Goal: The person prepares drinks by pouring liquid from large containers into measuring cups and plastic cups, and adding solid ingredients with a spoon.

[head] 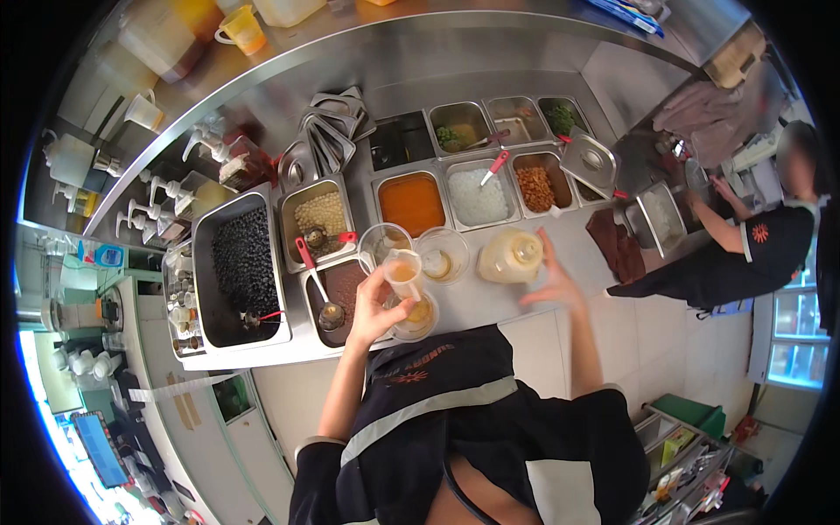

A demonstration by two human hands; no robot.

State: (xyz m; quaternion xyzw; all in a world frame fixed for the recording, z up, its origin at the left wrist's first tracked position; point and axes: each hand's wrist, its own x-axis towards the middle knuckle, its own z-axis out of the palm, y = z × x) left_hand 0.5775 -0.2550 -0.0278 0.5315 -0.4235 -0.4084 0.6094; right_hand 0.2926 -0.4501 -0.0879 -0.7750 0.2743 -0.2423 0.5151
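Note:
My left hand [375, 307] grips a small clear measuring cup [403, 270] with amber liquid inside, above the counter's front edge. Around it stand clear plastic cups: one behind [375, 244], one to the right [453, 246] with a little yellowish content at its base, and a third [420, 324] partly under my left hand, also with yellowish content. A squeeze bottle [506, 257] of pale cream-coloured liquid stands to their right. Beside that bottle, my right hand [556, 279] is blurred, its fingers spread and holding nothing; whether a fingertip touches the bottle is unclear.
Steel pans hold black pearls [244, 262], pale beans or balls [318, 213], orange liquid [412, 202], white jelly-like pieces [478, 195] and brown bits [535, 187]. A ladle [321, 289] lies across another pan. A shelf [394, 31] overhangs the back. A co-worker [741, 249] stands right.

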